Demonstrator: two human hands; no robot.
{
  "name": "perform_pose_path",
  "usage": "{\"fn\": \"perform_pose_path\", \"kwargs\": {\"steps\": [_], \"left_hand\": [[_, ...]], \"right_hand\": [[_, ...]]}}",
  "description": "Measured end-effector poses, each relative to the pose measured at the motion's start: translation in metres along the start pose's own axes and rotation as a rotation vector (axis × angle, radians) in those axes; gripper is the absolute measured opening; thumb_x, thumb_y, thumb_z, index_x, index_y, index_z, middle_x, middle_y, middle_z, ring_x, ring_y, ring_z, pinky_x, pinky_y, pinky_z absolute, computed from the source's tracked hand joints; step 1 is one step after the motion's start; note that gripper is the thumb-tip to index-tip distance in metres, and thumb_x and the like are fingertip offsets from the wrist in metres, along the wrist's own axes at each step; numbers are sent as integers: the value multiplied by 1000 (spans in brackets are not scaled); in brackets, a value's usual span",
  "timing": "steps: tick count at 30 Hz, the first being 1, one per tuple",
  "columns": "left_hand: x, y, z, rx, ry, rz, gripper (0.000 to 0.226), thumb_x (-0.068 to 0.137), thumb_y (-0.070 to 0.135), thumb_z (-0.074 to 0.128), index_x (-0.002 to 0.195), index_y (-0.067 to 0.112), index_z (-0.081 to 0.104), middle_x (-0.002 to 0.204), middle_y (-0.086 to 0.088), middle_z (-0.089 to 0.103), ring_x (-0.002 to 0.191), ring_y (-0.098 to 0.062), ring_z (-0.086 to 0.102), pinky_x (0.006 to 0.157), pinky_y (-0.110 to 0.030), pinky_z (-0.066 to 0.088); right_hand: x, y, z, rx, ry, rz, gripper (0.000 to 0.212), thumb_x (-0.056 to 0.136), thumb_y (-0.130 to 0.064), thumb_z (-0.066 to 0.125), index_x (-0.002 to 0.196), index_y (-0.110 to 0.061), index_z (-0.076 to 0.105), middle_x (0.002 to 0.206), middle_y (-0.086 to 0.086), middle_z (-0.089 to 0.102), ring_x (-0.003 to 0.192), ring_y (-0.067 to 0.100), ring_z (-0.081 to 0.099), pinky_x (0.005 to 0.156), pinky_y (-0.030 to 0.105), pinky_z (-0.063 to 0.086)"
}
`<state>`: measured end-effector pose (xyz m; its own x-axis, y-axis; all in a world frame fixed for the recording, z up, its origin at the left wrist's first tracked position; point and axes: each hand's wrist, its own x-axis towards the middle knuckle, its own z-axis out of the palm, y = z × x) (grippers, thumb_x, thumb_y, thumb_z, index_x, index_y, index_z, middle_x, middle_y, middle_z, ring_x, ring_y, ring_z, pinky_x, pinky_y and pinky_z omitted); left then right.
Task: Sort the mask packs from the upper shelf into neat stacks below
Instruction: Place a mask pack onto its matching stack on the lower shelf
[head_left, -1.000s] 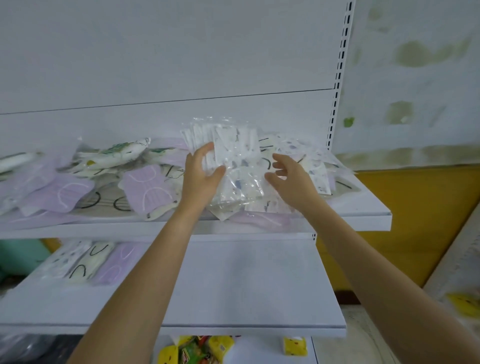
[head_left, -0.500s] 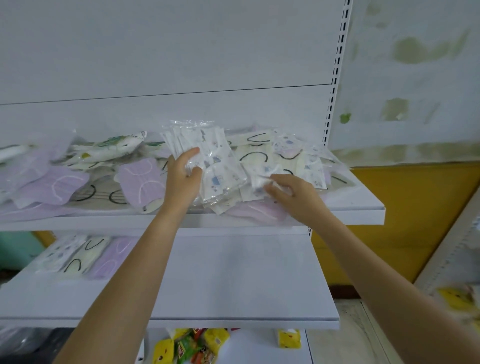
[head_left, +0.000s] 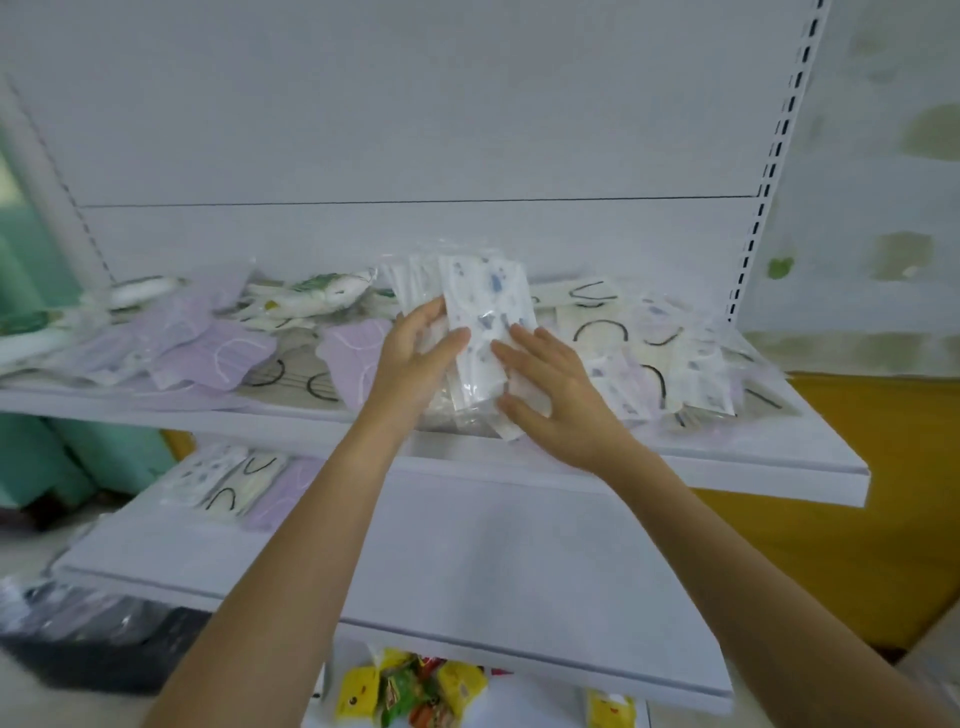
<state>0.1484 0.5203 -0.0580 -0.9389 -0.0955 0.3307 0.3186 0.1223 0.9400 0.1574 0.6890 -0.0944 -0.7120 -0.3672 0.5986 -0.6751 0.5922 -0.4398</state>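
1. back panel (head_left: 415, 130): white, fills the view from 10 to 1 o'clock. a slotted upright (head_left: 775, 156) borders it at 2 o'clock.
2. upper shelf (head_left: 779, 475): white, crosses the view from 9 to 3 o'clock and carries the unsorted stock.
3. lower shelf (head_left: 493, 561): white, lies at 6 o'clock of the upper shelf and projects nearer to the viewer.
4. loose mask packs (head_left: 649, 332): clear sleeves scattered and overlapping across the upper shelf. white packs with black loops lie at 3 o'clock of the hands. purple packs (head_left: 228, 353) lie at 9 o'clock of the hands.
5. sorted stacks (head_left: 234, 483): three short rows side by side on the lower shelf at 8 o'clock: printed white, white with black loops, purple.
6. left hand (head_left: 415, 364): at 9 o'clock of the held bundle. the fingers are curled behind it and the thumb is clamped on its front face.
7. right hand (head_left: 561, 400): at 4 o'clock of the bundle. the fingers are nearly straight and laid flat on its front face, with the thumb spread toward its lower edge.
8. held bundle (head_left: 483, 306): printed white mask packs, near upright, just above the front of the upper shelf at 12 o'clock of view centre.
9. snack packets (head_left: 410, 691): yellow and green, below the lower shelf at 6 o'clock.
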Motion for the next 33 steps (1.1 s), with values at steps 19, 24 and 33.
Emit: {"fn": "perform_pose_path", "kwargs": {"steps": [19, 24, 33], "left_hand": [[-110, -77, -302, -49, 181, -224, 63, 89, -8, 36, 143, 24, 29, 122, 6, 54, 91, 4, 60, 68, -14, 49], [-150, -135, -403, 72, 124, -396, 62, 87, 2, 44, 139, 31, 26, 123, 15, 49, 113, -3, 51, 83, -20, 48], [-150, -247, -486, -27, 104, -854, 41, 91, 4, 54, 132, 4, 49, 123, -13, 61, 110, -29, 61, 90, -39, 52]], "right_hand": [[36, -218, 268, 784, -234, 275, 76, 87, -4, 36, 146, -9, -11, 146, -18, 1, 124, -18, 9, 97, -8, 9], [13, -262, 392, 870, -370, 511, 77, 87, -2, 41, 151, -18, 1, 155, -1, 18, 136, 8, 29, 111, 20, 30], [30, -265, 503, 876, -319, 885, 73, 92, 4, 39, 151, -19, 2, 155, -2, 16, 140, 17, 26, 112, 32, 27]]}}
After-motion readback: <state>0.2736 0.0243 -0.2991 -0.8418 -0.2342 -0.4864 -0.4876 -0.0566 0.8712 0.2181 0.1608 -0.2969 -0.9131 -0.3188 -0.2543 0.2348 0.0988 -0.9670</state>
